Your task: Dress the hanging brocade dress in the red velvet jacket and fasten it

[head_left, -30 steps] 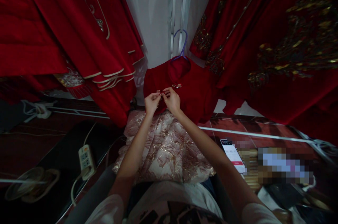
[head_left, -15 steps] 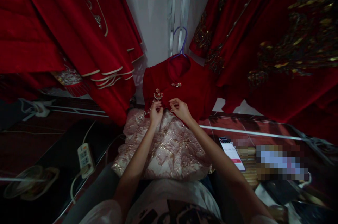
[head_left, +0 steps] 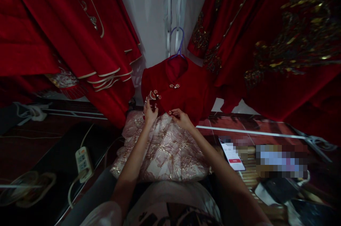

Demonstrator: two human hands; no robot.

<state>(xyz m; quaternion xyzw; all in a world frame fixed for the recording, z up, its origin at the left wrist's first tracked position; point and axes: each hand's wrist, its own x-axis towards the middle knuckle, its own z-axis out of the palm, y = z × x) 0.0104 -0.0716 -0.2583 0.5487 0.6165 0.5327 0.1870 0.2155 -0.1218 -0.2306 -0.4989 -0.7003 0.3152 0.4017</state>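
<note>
A red high-collared garment point(head_left: 183, 94) hangs from a purple hanger point(head_left: 182, 43) in front of me. A small pearl-and-flower clasp point(head_left: 174, 86) sits below its collar. On the left of the chest is a fan-shaped beaded ornament point(head_left: 152, 95) with hanging strands, now tilted. My left hand point(head_left: 151, 115) has its fingers curled at the strands and its thumb a little apart. My right hand point(head_left: 182, 118) is closed in a pinch beside a small flower ornament point(head_left: 169, 112) at the lower chest; anything thin in its fingertips is too small to see. Pink-and-gold fabric point(head_left: 165, 155) covers my lap.
Red garments point(head_left: 106, 41) hang on the left, and gold-sequinned red cloth point(head_left: 298, 37) on the right. A power strip point(head_left: 83, 163) lies on a dark surface at left. A phone point(head_left: 231, 155) rests on a slatted surface at right, near dark items. A metal rail point(head_left: 253, 132) runs low behind.
My left hand has shifted left and up, and the fan-shaped ornament has tipped over. My right hand has lowered slightly, uncovering the small flower ornament. The view has turned slightly.
</note>
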